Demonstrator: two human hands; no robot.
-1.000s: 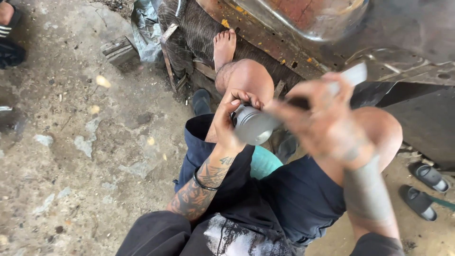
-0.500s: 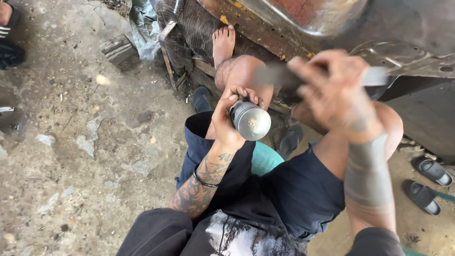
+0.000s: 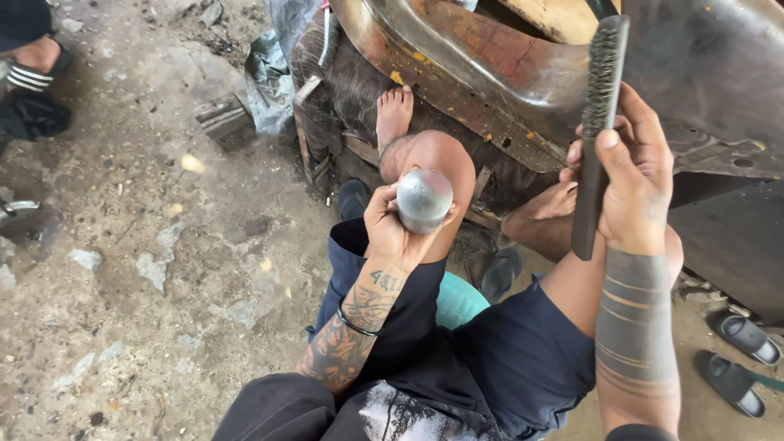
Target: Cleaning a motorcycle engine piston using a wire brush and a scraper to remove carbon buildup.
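Note:
My left hand [image 3: 390, 229] grips a round, shiny metal cylinder [image 3: 425, 200] and holds it up over my left knee, its flat end toward the camera. My right hand [image 3: 633, 184] is closed around the dark handle of a wire brush [image 3: 596, 131], held upright with the bristle head at the top. The brush stands apart from the cylinder, to its right, in front of a large rusty metal body panel [image 3: 506, 73]. I sit on a teal stool [image 3: 457, 302] with bare feet.
Rough concrete floor [image 3: 147, 269] spreads to the left with small debris and a block of wood [image 3: 220, 118]. Another person's sandalled foot [image 3: 37, 69] is at the top left. Dark slippers [image 3: 739, 359] lie at the lower right. Grey plastic sheeting [image 3: 273, 57] hangs by the panel.
My right hand has lifted the wire brush away from the cylinder and turned it upright to the right. The left hand holds the cylinder in nearly the same place.

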